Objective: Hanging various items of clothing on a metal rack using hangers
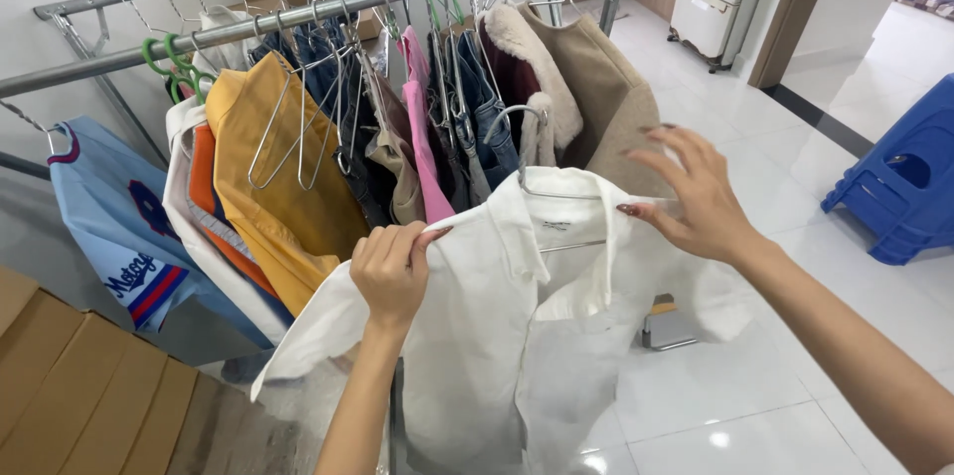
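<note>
Left hand (390, 274) pinches the white shirt (497, 336) at its shoulder; right hand (696, 197), fingers spread, steadies the other. Shirt sits on its wire hanger (527, 152), not yet hooked onto the rail (298, 18).

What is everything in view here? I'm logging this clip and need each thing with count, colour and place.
shirt: one, white, on a wire hanger, front centre
hanger: one, silver wire, hook above the shirt collar
rack: one, grey metal, across the top
hung clothes: many, mixed colours, on the rack
jersey: one, light blue, far left
boxes: several, brown cardboard, lower left
stool: one, blue plastic, right
left hand: grips the shirt's shoulder
right hand: fingers spread, at the other shoulder
</note>
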